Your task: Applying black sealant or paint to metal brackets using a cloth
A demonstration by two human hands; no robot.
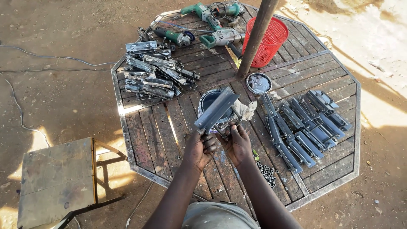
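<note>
Both your forearms reach up from the bottom of the frame to its centre. Your left hand (200, 146) is curled shut around the lower end of a flat grey metal bracket (216, 111), which slants up and to the right across the open paint can (210, 101). Your right hand (238, 142) sits just beside it, fingers bent against the can's near side; how firmly it grips, you cannot tell. The can stands mid-frame on the octagonal slatted counter (169, 135). Its lid (258, 82) lies upper right of it, near the pole (256, 36). Painted brackets (305, 123) lie right, unpainted ones (154, 76) upper left.
</note>
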